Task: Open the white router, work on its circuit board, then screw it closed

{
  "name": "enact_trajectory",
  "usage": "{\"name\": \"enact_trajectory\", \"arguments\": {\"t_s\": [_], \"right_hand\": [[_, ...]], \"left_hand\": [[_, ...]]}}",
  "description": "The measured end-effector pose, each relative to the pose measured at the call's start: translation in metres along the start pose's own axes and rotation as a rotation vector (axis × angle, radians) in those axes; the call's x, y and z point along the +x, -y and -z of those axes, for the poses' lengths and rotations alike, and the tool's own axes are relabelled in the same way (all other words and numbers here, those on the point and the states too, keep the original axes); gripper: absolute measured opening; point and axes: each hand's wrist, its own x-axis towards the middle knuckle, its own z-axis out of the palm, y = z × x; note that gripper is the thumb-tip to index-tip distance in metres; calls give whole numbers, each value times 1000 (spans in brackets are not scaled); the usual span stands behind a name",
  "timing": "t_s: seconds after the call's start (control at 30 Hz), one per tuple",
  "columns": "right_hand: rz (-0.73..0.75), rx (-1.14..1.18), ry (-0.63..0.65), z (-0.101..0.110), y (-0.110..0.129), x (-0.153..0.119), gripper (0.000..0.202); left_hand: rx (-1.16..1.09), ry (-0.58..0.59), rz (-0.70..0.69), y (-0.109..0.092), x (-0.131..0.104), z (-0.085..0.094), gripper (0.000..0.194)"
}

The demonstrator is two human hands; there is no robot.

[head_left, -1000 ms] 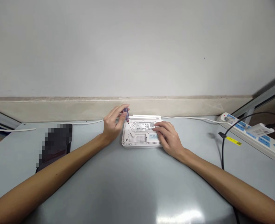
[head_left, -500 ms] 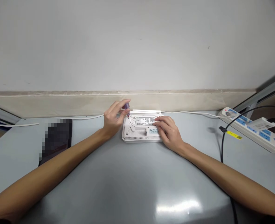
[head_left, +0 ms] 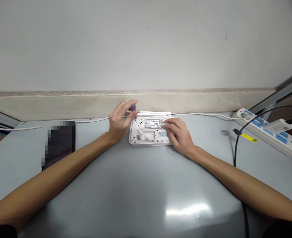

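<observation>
Pretty basic setup: a grey table [head_left: 126, 185] was backed by a pale wall [head_left: 146, 49] across the top of the frame. A white router [head_left: 142, 140] was laid flat mid-frame, label side up. A purple screwdriver [head_left: 133, 108] was pinched in the left hand's [head_left: 120, 119] fingertips, tip down at the router's upper-left corner. The router's right end was covered by the right hand [head_left: 180, 134]; whether its edge was gripped couldn't be told. A power strip [head_left: 270, 133] was parked at far right.
</observation>
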Motion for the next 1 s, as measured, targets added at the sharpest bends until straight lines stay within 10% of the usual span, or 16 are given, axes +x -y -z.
{"name": "enact_trajectory", "arguments": {"t_s": [1.0], "right_hand": [[47, -8, -7, -1, -3, 1, 25]], "left_hand": [[-55, 19, 113, 0, 1, -1, 33]]}}
